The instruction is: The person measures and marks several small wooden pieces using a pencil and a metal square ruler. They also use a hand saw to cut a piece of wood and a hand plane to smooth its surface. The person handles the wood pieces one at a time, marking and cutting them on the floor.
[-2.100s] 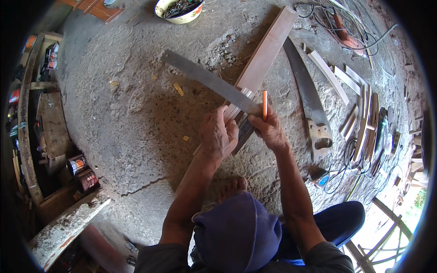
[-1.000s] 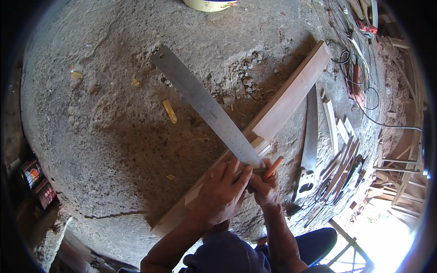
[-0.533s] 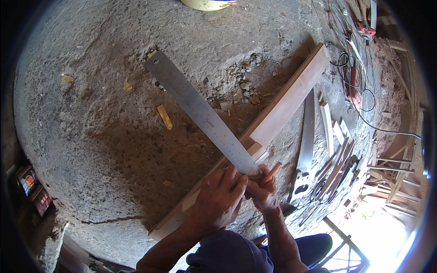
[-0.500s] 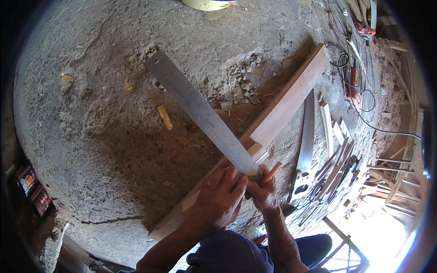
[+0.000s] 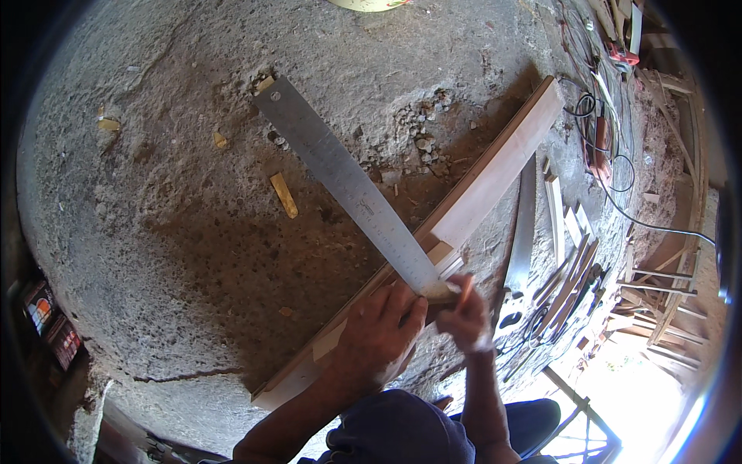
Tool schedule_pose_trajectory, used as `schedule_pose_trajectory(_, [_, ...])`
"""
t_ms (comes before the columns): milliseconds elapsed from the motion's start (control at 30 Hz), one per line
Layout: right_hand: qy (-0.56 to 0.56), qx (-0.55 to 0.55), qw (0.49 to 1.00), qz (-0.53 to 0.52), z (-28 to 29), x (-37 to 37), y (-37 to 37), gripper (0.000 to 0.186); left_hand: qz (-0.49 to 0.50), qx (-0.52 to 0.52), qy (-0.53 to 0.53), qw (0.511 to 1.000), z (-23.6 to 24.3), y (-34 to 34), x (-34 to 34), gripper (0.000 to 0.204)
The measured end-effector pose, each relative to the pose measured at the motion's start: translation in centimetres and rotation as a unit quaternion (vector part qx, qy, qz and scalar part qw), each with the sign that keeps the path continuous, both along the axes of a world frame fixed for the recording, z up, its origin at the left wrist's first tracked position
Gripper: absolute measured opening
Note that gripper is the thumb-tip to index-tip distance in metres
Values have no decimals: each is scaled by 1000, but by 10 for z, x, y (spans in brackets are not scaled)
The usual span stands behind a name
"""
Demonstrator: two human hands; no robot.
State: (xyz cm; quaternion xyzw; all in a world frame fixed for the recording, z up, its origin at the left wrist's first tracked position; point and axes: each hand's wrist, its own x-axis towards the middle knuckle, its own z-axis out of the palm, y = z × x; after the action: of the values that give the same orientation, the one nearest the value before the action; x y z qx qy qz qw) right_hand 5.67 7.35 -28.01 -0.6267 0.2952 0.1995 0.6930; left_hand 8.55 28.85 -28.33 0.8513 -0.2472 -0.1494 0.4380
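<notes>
- The metal ruler slants across the wooden plank, its far-left end out over the floor.
- The left hand has its fingers bent over the ruler's near end; how tightly, I cannot tell.
- The right hand, blurred, holds an orange pencil in its fingers.
- Just right lies a handsaw, then wood strips.
- A blue cap blocks the near edge.

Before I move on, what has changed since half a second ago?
The right hand, blurred, has shifted rightward, keeping the slim orange pencil, now held more upright; whether it still touches the flat steel square is unclear. The left hand stays at the square's lower end; the square still lies across the long pinkish wooden board.
</notes>
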Motion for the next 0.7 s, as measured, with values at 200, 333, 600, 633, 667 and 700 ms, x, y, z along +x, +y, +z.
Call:
schedule_pose_trajectory(200, [-121, -319, 940, 30, -1, 47, -29, 6, 4, -12, 16, 1000, 3, -1, 2, 44])
schedule_pose_trajectory(333, [138, -241, 960, -32, 17, 23, 1, 18, 7, 3, 3, 1000, 6, -3, 4, 40])
schedule_pose_trajectory(600, [52, 53, 990, -121, 5, -2, 33, 27, 17, -6, 18, 1000, 3, -3, 1, 40])
schedule_pose_trajectory(633, [55, 51, 990, -123, 5, -2, 31, 27, 21, -7, 22, 1000, 3, -4, 0, 41])
schedule_pose_trajectory(667, [54, 45, 992, -108, 4, -2, 29, 27, 24, -10, 23, 999, 2, -4, 0, 42])
schedule_pose_trajectory(700, [51, 40, 994, -91, 4, -3, 27, 27, 27, -11, 24, 999, 1, -4, 0, 42])
